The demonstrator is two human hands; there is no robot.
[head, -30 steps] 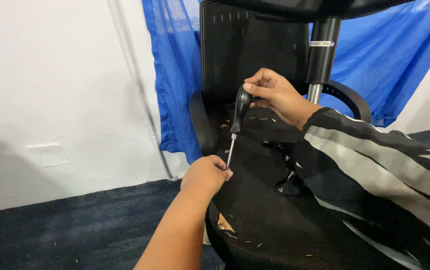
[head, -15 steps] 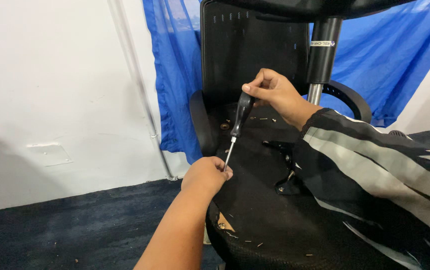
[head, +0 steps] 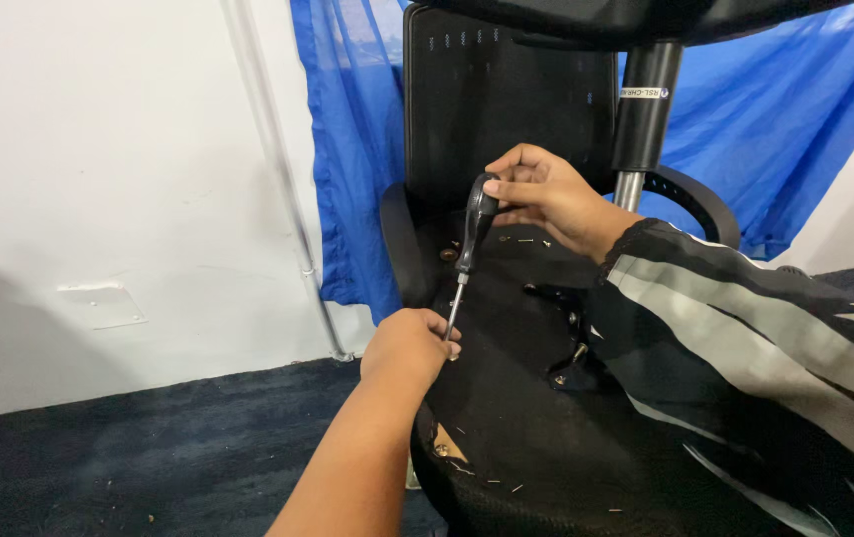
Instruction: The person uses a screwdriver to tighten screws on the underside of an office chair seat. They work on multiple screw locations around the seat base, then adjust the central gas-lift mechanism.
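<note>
Right hand (head: pixel 546 194) closed around black handle of screwdriver (head: pixel 469 244), centre frame, shaft slanting toward 7 o'clock. Left hand (head: pixel 409 343) curled at the tip, fingers pinching near it on the chair's (head: pixel 507 398) black underside. Blue cloth (head: pixel 775 119) at 2 o'clock, white wall (head: pixel 99 149) at 9
</note>
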